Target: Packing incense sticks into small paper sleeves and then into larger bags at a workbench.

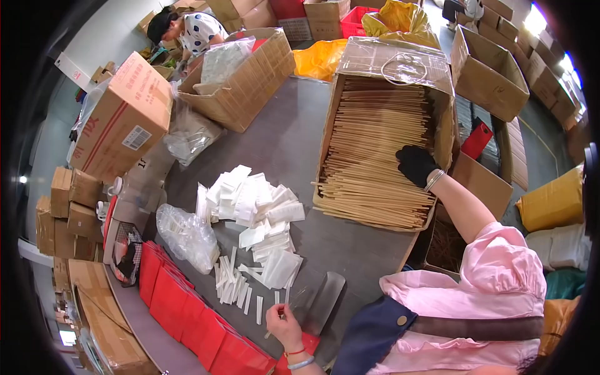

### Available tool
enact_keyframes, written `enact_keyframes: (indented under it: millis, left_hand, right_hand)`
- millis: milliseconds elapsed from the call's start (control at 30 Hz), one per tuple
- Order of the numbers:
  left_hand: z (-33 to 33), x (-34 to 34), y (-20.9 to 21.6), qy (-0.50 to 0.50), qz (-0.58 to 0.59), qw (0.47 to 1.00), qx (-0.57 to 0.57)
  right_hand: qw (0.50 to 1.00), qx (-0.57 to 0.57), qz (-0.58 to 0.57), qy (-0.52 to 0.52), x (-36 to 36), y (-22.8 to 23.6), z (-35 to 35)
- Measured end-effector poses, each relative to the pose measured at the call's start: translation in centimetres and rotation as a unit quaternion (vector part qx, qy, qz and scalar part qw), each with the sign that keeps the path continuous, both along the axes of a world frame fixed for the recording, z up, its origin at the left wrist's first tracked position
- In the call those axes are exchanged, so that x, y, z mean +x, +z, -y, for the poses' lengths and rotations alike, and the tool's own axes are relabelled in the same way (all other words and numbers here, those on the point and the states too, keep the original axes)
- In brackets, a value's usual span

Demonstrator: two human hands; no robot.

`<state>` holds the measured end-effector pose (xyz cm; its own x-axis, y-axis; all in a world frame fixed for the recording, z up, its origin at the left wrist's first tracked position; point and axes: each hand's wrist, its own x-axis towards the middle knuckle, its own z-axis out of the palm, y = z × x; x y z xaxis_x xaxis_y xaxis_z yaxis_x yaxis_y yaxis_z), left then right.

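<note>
My right hand (pixel 417 166), in a black glove, lies on the right side of a dense layer of thin wooden sticks (pixel 375 137). Its fingertips look slightly apart, partly lost against the dark glove. The sticks fill an open cardboard carton (pixel 324 140). Low in the middle, my bare left hand (pixel 285 327) is closed in a pinch; what its fingers hold, if anything, is too small and clear to make out. Just right of it lies a long, clear plastic sleeve (pixel 325 301). Narrow white paper strips (pixel 231 284) and a heap of white packets (pixel 250 200) spread beyond it.
Red packets (pixel 187 312) line the left table edge beside a clear plastic bag (pixel 186 234). Cartons (pixel 128 112) stand at the far left. Right of the stick carton, a red object (pixel 477 139) rests in another box. Across the table, another person (pixel 190 34) bends over.
</note>
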<state>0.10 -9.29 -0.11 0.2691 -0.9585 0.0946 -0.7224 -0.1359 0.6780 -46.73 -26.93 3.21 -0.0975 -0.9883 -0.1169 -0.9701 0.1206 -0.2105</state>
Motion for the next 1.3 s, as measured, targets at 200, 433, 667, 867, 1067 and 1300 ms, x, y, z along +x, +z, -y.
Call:
enact_keyframes:
  millis: [200,433,667,867,1067,1300]
  left_hand:
    - [-1.6,0.3,0.1,0.051,-0.023,0.998,0.008]
    - [-2.1,0.6,-0.3,0.07,-0.052,0.996,0.005]
    - [-1.2,-1.0,2.7,0.092,-0.101,0.99,0.033]
    - [-1.1,-0.3,0.3,0.041,-0.088,0.995,-0.019]
    - [-2.1,0.7,-0.5,0.022,-0.095,0.995,-0.03]
    - [2.1,-1.3,1.4,-0.025,-0.031,0.996,-0.08]
  right_hand:
    - [0.999,0.042,-0.014,0.024,0.0,0.8,0.8]
    - [0.992,0.077,-0.081,0.059,1.1,1.5,1.8]
    - [0.997,-0.002,-0.07,0.033,1.2,3.2,-0.6]
    - [0.964,-0.26,0.051,0.006,-0.3,3.4,-12.2]
    - [0.984,-0.047,0.038,-0.168,-9.3,-10.2,-33.5]
    - [0.942,-0.261,0.168,-0.126,-5.4,-6.2,-22.6]
